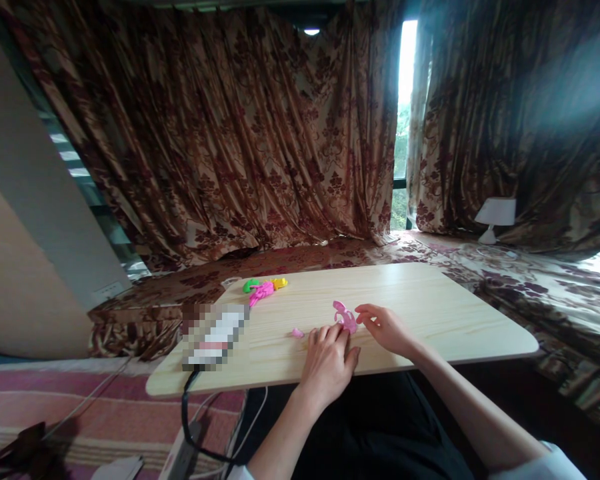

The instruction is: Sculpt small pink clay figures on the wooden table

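Left hand (327,360), loosely curled, grip unclear, is apparently steadying the pink piece (349,323); half-open right hand (386,328), seemingly empty, is hovering beside it; pinching would need closer fingertips.

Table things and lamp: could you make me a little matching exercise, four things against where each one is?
Things
1. Lamp
2. Larger pink piece
3. Smaller pink piece
4. Yellow piece

Places
A. On the table, just left of the left hand
B. Toward the table's far left, beside a magenta piece
C. Beyond the table, near a curtain
D. By the fingers of the left hand and the right hand

Pairs: 1-C, 2-D, 3-A, 4-B
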The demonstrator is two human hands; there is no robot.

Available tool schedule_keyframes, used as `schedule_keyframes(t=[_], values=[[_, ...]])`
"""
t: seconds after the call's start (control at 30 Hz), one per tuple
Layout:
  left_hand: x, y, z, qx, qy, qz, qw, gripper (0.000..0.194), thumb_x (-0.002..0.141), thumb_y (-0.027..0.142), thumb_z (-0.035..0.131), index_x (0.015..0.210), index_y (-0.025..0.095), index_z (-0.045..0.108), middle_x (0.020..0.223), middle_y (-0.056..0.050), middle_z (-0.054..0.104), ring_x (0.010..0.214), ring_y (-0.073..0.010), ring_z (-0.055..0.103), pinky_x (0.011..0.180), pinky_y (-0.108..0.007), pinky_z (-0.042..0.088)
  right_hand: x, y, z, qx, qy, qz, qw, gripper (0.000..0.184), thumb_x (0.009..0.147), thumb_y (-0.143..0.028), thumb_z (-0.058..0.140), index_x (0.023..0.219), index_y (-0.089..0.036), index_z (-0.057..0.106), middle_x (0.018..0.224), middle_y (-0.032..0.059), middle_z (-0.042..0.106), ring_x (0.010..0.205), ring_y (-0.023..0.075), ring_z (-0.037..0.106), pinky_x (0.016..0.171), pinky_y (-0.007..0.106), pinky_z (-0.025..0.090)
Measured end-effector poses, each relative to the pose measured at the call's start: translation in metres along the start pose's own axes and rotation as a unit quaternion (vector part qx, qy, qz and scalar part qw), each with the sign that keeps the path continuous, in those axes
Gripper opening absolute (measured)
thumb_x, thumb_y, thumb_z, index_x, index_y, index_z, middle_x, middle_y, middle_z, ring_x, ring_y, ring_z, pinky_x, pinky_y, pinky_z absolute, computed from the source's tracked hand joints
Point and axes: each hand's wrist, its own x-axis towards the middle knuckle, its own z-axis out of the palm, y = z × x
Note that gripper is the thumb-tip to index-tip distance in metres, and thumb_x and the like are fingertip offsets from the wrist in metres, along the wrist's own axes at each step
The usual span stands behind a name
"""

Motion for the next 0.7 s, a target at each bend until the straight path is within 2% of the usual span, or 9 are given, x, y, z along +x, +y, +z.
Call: schedule_keyframes(t=[0.23, 0.5, 0.7], values=[[0.002, -0.002, 0.001, -0.004, 0.002, 0.012, 1.000, 0.031, 0.086, 0.036, 0.042, 0.111, 0.023, 0.052, 0.123, -0.006, 0.050, 0.109, -0.0240, 0.043, 0.094, -0.040, 0.031, 0.002, 0.005, 0.009, -0.011, -0.002, 0.006, 1.000, 0.027, 0.081, -0.018, 0.044, 0.102, -0.020, 0.060, 0.083, 0.0031, 0.070, 0.081, 0.0175, 0.063, 0.074, 0.028, 0.047], [0.004, -0.003, 0.000, 0.000, 0.001, 0.027, 1.000, 0.030, 0.085, 0.035, 0.044, 0.111, 0.023, 0.052, 0.115, -0.005, 0.056, 0.105, -0.0235, 0.046, 0.094, -0.042, 0.030, 0.000, 0.003, 0.009, -0.033, 0.004, 0.012, 0.999, 0.028, 0.079, -0.017, 0.044, 0.102, -0.021, 0.060, 0.082, 0.0023, 0.070, 0.081, 0.0176, 0.064, 0.073, 0.027, 0.046], [0.002, -0.005, -0.003, 0.000, -0.009, 0.037, 0.999, 0.029, 0.086, 0.036, 0.041, 0.109, 0.024, 0.052, 0.113, -0.005, 0.057, 0.106, -0.0236, 0.045, 0.096, -0.045, 0.027, 0.015, -0.006, 0.004, -0.042, 0.015, 0.003, 0.999, 0.025, 0.079, -0.023, 0.049, 0.098, -0.018, 0.064, 0.090, 0.0053, 0.069, 0.083, 0.0184, 0.062, 0.068, 0.025, 0.044]])
